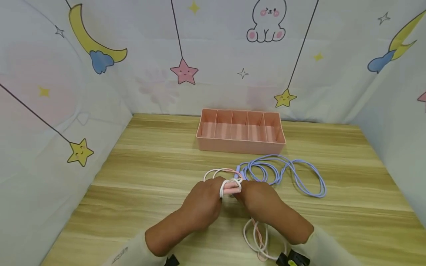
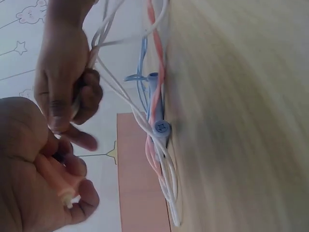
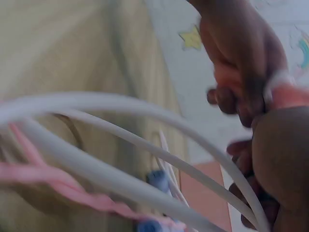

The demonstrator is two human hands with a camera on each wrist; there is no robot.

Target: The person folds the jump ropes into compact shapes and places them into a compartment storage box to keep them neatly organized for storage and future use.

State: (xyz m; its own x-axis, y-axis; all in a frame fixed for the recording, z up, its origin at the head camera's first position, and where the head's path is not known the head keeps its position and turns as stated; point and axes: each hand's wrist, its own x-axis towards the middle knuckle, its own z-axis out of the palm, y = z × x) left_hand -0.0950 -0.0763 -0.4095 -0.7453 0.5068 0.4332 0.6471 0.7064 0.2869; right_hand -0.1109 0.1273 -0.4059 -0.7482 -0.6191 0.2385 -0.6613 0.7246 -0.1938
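- Two hands meet over the wooden surface (image 1: 139, 173): the left hand (image 1: 203, 207) has its fingers (image 2: 79, 200) curled round a small pink bundle wrapped with turns of white cord, and the right hand (image 1: 261, 201) pinches the pink-and-white cable (image 1: 230, 186) right beside it.
- Both grips are tight but small, so I judge that the wrapped turns could slip off the end of the bundle if either pinch eases.
- Below the right fingers, a loose loop of the same cable (image 1: 256, 238) trails toward the person; pulled taut, it may snag on the wrist or sleeve and tug the wrap undone.
- Just beyond the fingers, a blue connector (image 2: 161, 129) and the purple cable (image 1: 283, 173) lie touching the pink-and-white strands; winding on could drag them along and tangle the two.
- Farther off, the pink divided box (image 1: 241, 131) stands well apart, so a knock seems unlikely.
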